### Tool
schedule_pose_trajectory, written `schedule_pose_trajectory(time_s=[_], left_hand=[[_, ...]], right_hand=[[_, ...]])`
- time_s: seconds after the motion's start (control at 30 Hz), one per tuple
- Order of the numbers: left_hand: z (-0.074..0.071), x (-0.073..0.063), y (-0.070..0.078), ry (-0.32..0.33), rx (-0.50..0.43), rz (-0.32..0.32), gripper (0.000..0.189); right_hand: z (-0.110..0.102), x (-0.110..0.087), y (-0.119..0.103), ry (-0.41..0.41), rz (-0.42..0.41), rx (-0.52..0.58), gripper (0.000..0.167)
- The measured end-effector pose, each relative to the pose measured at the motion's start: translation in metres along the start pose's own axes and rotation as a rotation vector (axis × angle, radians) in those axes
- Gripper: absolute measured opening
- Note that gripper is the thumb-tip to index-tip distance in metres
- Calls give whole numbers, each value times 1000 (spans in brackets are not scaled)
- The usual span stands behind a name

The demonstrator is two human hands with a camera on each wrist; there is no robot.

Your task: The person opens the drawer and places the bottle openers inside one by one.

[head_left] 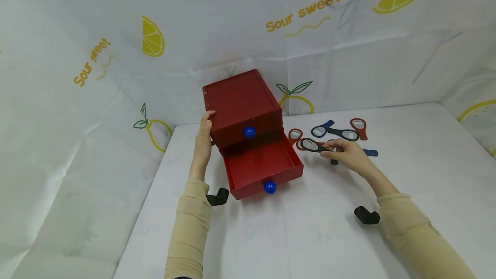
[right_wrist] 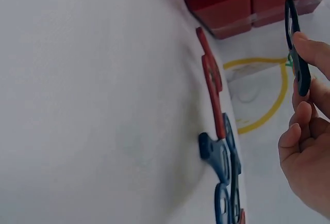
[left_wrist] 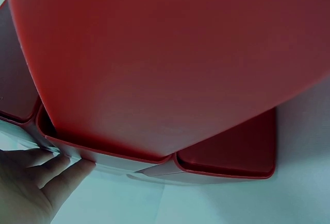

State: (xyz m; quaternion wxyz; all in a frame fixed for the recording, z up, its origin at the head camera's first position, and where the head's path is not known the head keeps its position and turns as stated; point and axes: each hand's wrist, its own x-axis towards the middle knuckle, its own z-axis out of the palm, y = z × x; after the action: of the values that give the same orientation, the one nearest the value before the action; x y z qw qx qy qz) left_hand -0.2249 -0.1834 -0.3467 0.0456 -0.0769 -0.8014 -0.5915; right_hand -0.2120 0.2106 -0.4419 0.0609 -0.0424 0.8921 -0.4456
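Observation:
A red two-drawer box (head_left: 242, 98) with blue knobs stands near the back wall. Its lower drawer (head_left: 267, 165) is pulled out and the upper one is closed. My left hand (head_left: 203, 134) rests against the box's left side, fingertips at the top edge; in the left wrist view its fingers (left_wrist: 69, 175) look fairly straight along the red rim. Between thumb and fingers my right hand (head_left: 346, 155) pinches a black bottle opener (head_left: 311, 145) by its handle, raised in the right wrist view (right_wrist: 296, 54). It hangs just right of the open drawer.
Several bottle openers lie right of the box, among them a blue one (head_left: 320, 130), a black one (head_left: 345, 134) and a red one (head_left: 359, 127). A white lemon-print sheet (head_left: 232, 20) rises behind the white table (head_left: 310, 236). Black wrist mounts (head_left: 366, 215) stick out at both sleeves.

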Motion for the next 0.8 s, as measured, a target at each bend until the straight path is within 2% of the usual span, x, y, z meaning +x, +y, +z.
schedule_pose_trajectory(time_s=[0.23,0.47,0.63,0.8], left_hand=[[0,1,0,3,-1,-17,44],[-8,5,4,-50,-50,-68,42],[-9,8,8,-76,-93,-102,35],[-8,9,12,-60,-110,-129,30]], right_hand=[[-2,-8,-32,24,-84,21,45],[1,-14,-65,13,-192,43,34],[9,-13,-82,5,-268,28,28],[19,-10,-93,-8,-350,-5,25]])
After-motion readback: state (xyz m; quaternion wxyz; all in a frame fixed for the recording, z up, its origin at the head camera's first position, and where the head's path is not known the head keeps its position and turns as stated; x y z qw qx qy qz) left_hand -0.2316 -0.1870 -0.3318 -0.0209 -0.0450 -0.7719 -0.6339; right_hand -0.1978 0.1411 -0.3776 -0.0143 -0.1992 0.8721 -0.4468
